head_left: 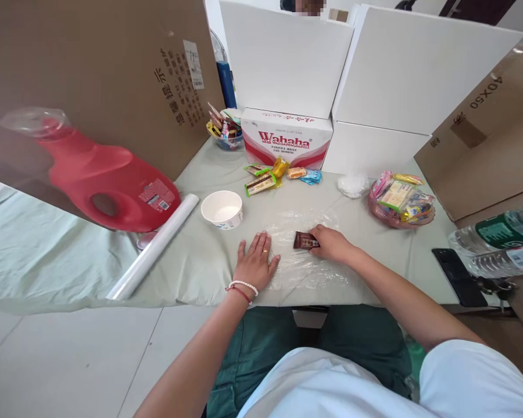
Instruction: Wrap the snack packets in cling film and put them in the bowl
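My left hand (255,261) lies flat with fingers spread on the left edge of a sheet of clear plastic film (287,270). At the film's middle, my right hand (331,242) grips the right end of a small brown wrapped snack (303,240), which rests on or just above the film. A white paper bowl (222,209) stands beyond my left hand. Farther back lie several wrapped snacks (261,183) in green, yellow, orange and blue packets. To the right sits a pink glass bowl (379,216) filled with packets, beside a crumpled clear plastic ball (353,186).
A white roll (154,247) and a large red jug (113,180) are on the left. Behind are a Wahaha box (287,139), white panels (283,58) and a glass bowl (230,142) of snacks. A phone (458,276) and water bottles (497,232) lie right.
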`<action>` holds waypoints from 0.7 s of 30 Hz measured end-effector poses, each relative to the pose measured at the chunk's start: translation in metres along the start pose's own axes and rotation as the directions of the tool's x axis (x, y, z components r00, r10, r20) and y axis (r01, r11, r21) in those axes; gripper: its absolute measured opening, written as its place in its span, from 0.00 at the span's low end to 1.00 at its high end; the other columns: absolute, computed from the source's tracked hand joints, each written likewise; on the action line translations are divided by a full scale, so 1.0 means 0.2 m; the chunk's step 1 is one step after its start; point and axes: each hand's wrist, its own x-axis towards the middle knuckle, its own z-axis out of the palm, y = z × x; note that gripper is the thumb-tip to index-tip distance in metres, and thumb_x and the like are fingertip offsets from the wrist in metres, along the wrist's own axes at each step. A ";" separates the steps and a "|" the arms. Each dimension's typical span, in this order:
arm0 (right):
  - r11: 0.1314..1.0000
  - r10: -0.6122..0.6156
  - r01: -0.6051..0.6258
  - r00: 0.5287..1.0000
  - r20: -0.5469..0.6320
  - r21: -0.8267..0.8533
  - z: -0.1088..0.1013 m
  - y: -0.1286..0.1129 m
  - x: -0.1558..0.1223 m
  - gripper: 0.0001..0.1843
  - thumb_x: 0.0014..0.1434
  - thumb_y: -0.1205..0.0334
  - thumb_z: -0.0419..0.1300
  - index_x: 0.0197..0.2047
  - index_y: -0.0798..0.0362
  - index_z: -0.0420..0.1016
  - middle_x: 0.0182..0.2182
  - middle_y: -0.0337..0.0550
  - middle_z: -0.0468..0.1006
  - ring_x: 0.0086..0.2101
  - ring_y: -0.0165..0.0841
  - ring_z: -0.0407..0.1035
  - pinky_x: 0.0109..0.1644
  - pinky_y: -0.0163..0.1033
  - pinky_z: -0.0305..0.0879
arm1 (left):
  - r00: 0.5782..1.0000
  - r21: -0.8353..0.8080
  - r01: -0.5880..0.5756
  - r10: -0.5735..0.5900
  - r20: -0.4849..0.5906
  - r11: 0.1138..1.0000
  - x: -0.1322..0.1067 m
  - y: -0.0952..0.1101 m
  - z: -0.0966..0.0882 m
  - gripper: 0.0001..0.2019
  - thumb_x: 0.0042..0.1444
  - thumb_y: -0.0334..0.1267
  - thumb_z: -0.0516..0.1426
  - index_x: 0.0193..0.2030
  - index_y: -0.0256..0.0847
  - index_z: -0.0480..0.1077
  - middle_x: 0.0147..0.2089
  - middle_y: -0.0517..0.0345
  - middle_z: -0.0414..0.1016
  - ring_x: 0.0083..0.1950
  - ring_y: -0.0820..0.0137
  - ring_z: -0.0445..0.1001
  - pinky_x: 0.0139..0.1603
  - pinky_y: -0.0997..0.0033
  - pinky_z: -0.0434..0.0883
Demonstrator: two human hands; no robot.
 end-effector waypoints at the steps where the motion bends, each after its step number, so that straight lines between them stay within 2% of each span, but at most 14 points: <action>1: 1.000 0.019 -0.019 1.000 0.002 -0.017 -0.01 0.03 -0.02 0.19 0.59 0.57 0.64 0.53 0.53 0.75 0.51 0.51 0.76 0.45 0.41 0.75 0.38 0.38 0.62 | 1.000 0.009 0.003 -0.003 0.005 1.000 0.00 0.00 0.00 0.32 0.72 0.51 0.42 0.77 0.37 0.54 0.79 0.45 0.52 0.79 0.55 0.53 0.78 0.38 0.45; 5: 0.998 0.031 -0.032 0.999 -0.026 -0.046 -0.07 0.07 -0.06 0.18 0.60 0.58 0.63 0.52 0.54 0.74 0.50 0.52 0.76 0.44 0.41 0.75 0.39 0.39 0.62 | 1.000 0.028 0.006 -0.007 0.027 1.000 0.00 0.00 0.00 0.33 0.72 0.52 0.42 0.77 0.37 0.54 0.79 0.46 0.51 0.80 0.56 0.52 0.78 0.38 0.46; 8: 0.999 -0.021 0.019 0.999 -0.041 -0.046 -0.10 0.01 -0.05 0.18 0.60 0.60 0.62 0.53 0.53 0.74 0.50 0.52 0.76 0.45 0.42 0.75 0.39 0.39 0.63 | 1.000 0.029 0.002 -0.002 0.031 1.000 0.00 -0.01 0.00 0.33 0.72 0.52 0.41 0.77 0.36 0.53 0.79 0.46 0.51 0.80 0.55 0.52 0.77 0.37 0.47; 11: 0.996 -0.059 0.058 0.998 -0.008 -0.062 -0.08 -0.08 0.00 0.18 0.60 0.62 0.62 0.53 0.54 0.75 0.52 0.53 0.76 0.47 0.43 0.75 0.41 0.39 0.65 | 1.000 0.028 0.000 -0.001 0.031 1.000 0.01 -0.01 0.01 0.33 0.72 0.52 0.41 0.77 0.36 0.53 0.79 0.45 0.51 0.80 0.55 0.52 0.77 0.36 0.48; 14: 0.995 -0.083 0.082 0.997 -0.007 -0.057 -0.04 -0.15 0.04 0.20 0.60 0.59 0.64 0.55 0.55 0.75 0.53 0.55 0.75 0.50 0.46 0.73 0.44 0.41 0.67 | 0.999 0.036 0.005 -0.007 0.043 0.999 0.01 -0.01 0.01 0.33 0.72 0.52 0.42 0.77 0.35 0.53 0.79 0.45 0.51 0.80 0.55 0.52 0.77 0.35 0.49; 17: 0.993 -0.112 0.111 0.993 -0.040 -0.030 -0.01 -0.15 0.05 0.23 0.59 0.59 0.66 0.57 0.55 0.73 0.54 0.56 0.75 0.52 0.47 0.72 0.47 0.42 0.68 | 0.999 0.049 0.007 -0.009 0.047 0.999 0.00 -0.01 0.01 0.33 0.71 0.51 0.43 0.77 0.36 0.53 0.80 0.45 0.51 0.80 0.55 0.52 0.77 0.36 0.49; 21: 0.987 -0.160 0.159 0.986 -0.038 -0.038 0.01 -0.12 0.03 0.20 0.60 0.63 0.64 0.56 0.54 0.75 0.53 0.56 0.76 0.52 0.48 0.72 0.47 0.43 0.69 | 0.999 0.049 0.001 -0.003 0.048 0.999 0.00 -0.01 0.00 0.32 0.71 0.51 0.43 0.77 0.38 0.53 0.80 0.44 0.51 0.80 0.55 0.52 0.77 0.37 0.48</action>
